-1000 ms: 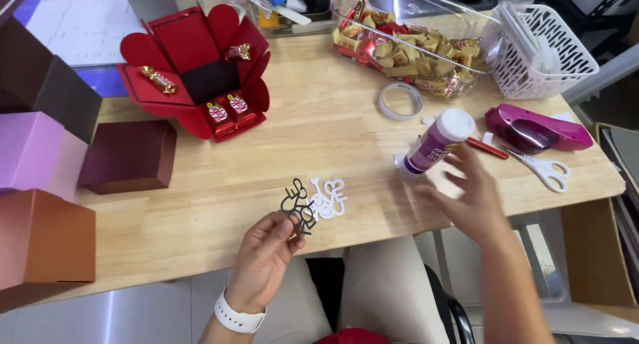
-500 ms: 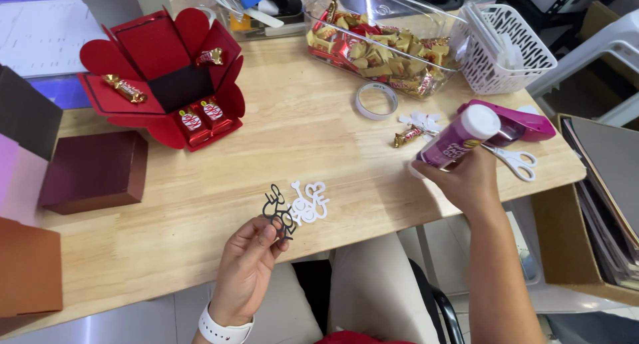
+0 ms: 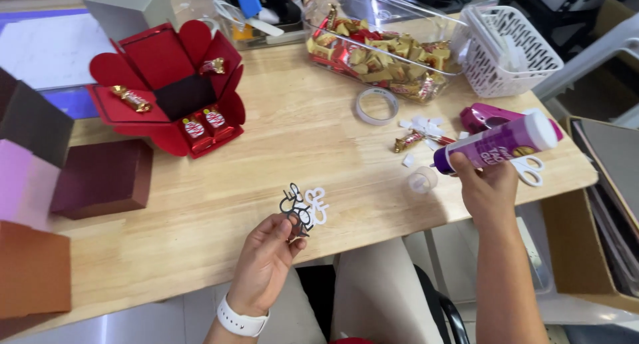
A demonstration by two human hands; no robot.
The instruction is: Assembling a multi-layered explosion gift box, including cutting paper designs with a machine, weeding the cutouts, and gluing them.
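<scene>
Lower centre: left hand [image 3: 266, 261] pinches one black paper cutout [image 3: 295, 209] between its fingertips, one white paper cutout [image 3: 318, 204] lying just behind it on the wooden table [image 3: 266, 157]. Right of centre: right hand [image 3: 489, 187] wrapped around one purple glue stick [image 3: 496, 143], tilted; one clear cap [image 3: 422, 180] just beside. Further up: one tape ring [image 3: 376, 105], one opened red petal gift box [image 3: 170, 91] upper left holding four wrapped sweets, one clear candy tub [image 3: 386, 47], one white basket [image 3: 509, 51].

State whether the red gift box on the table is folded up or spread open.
Spread open: the red gift box lies with its flaps flat on the table.
</scene>
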